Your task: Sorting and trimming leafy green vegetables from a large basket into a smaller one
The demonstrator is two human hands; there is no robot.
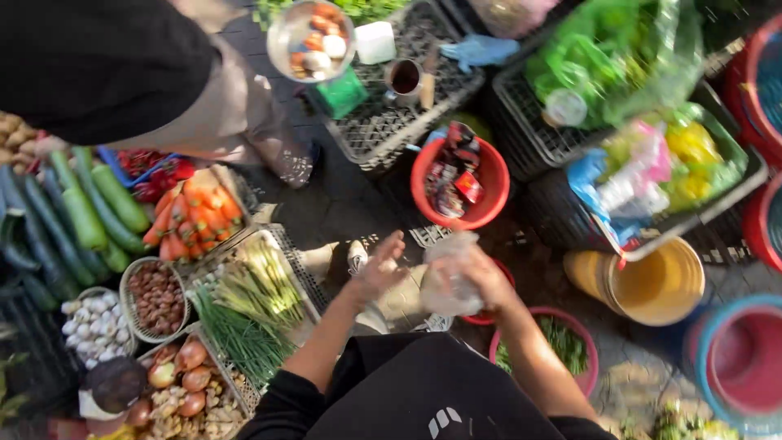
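Opening a thin clear plastic bag (450, 277) over the market produce.
Right hand (487, 281) has its grip pinched on the bag's edge; left hand (379, 269) hovers beside it, fingers spread wide, holding nothing. Blur hides whether the mouth has parted, probably not yet. Separating the layers looks like the step; next calls for both hands, near the red bowl (460, 181).

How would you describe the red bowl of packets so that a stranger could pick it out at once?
Start at the black crate at top centre that carries a cup and a dish. Just below its right corner sits the red bowl. Unlike the other tubs around it, it holds small red and dark packets.
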